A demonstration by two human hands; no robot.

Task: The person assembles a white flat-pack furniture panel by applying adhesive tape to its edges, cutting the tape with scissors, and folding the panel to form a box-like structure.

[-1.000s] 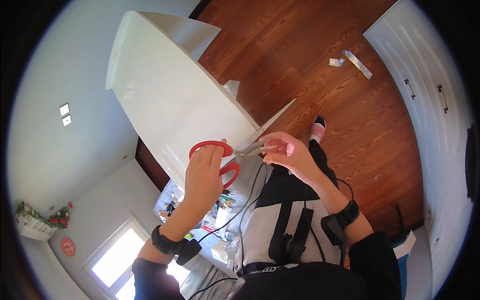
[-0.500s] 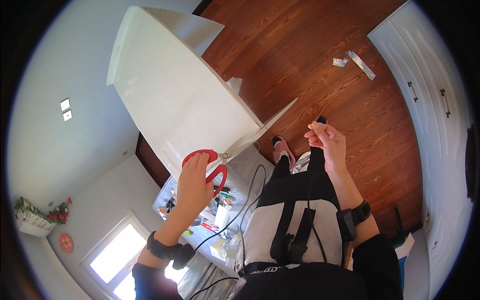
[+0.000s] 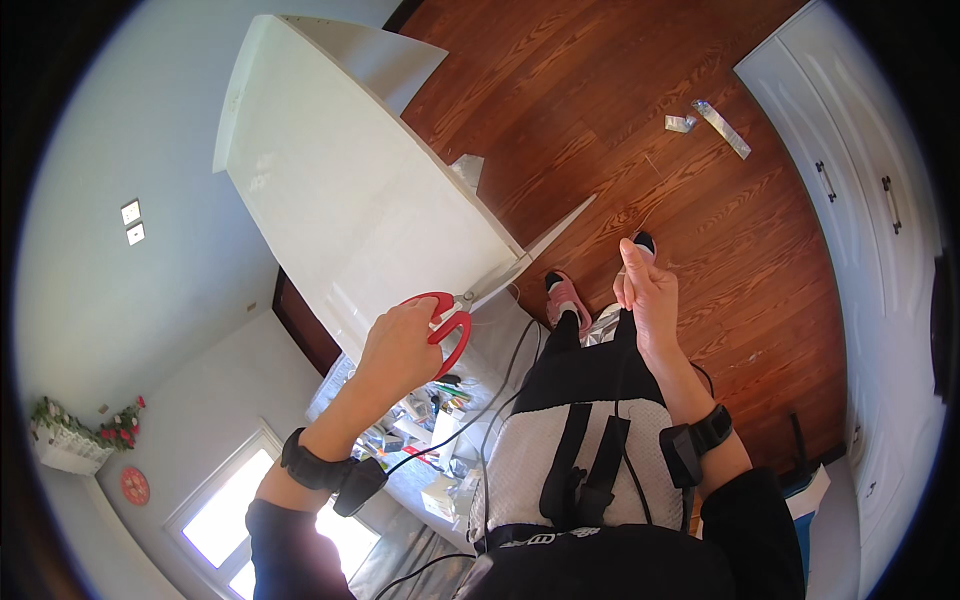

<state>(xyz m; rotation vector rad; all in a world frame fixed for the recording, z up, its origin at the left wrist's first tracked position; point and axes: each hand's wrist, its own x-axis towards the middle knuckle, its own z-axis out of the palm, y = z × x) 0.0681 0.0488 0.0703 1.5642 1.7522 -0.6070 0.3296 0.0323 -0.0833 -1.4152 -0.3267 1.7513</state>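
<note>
My left hand (image 3: 396,345) is closed around the red handles of a pair of scissors (image 3: 466,299). Their metal blades point away to the upper right, near the corner of a large white panel-like surface (image 3: 340,190). Over on the right, my right hand (image 3: 652,305) hovers above the floor near my foot, its fingers curled and the thumb raised beside them. Whether anything thin sits in those fingers is too small to make out.
Small items crowd a covered table (image 3: 430,480) below my left hand. Silvery strips (image 3: 722,130) lie on the wooden floor (image 3: 600,110). White cabinets (image 3: 850,190) line the right side. Black cables (image 3: 440,462) run from the wrist bands toward my waist.
My left hand has shifted slightly right and up with the scissors. My right hand has turned, its thumb lifting from a fingertip pinch to point upward.
</note>
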